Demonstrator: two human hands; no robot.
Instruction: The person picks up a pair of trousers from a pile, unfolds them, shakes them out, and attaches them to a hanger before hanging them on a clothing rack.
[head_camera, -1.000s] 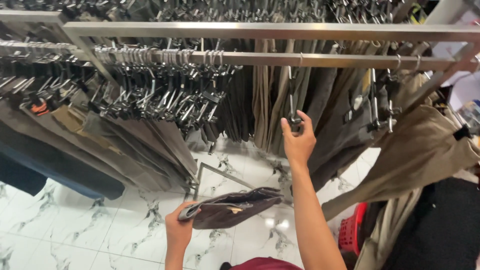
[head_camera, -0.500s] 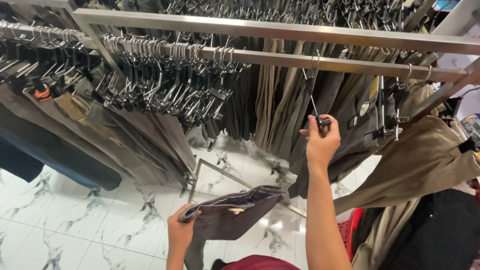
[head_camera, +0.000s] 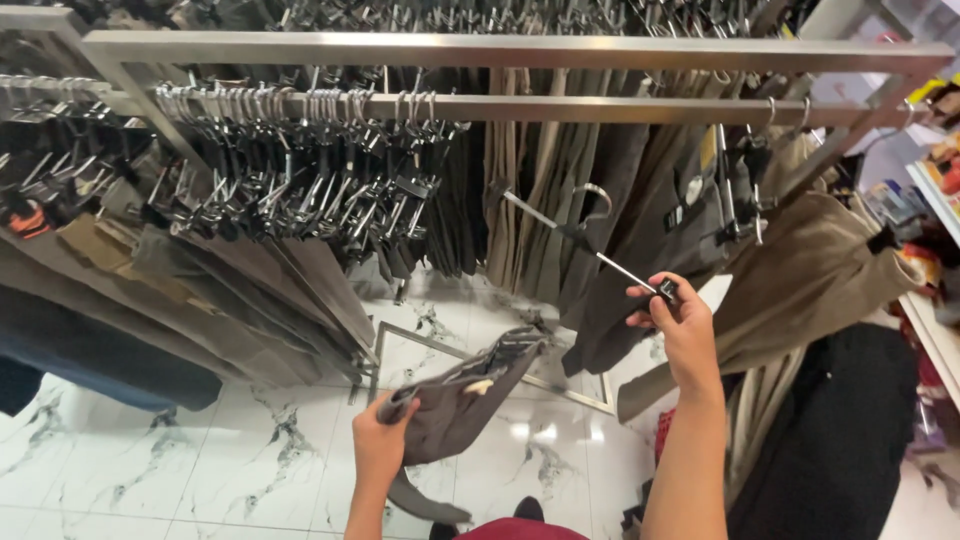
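Closest to the camera, the left hand (head_camera: 380, 440) is closed around the waistband end of a pair of dark grey trousers (head_camera: 465, 400), which run up and to the right from the fist while the rest of the fabric droops down toward the white marble floor (head_camera: 200, 450). A bit further out and higher, the right hand (head_camera: 680, 325) is pinched shut on one clip end of a metal clip hanger (head_camera: 585, 235). The hanger's long bar slants up and to the left from that hand, hook on top, and it's hanging free in the air, not on any rail. So the hanger sits above and to the right of the trousers, with a clear gap between them, and the two long axes are roughly crossed. The free clip end is the one nearer the trousers' upper end. Behind all that is the steel rail (head_camera: 560, 108) packed with hung trousers and a bunch of empty clip hangers (head_camera: 300, 170) on the left.
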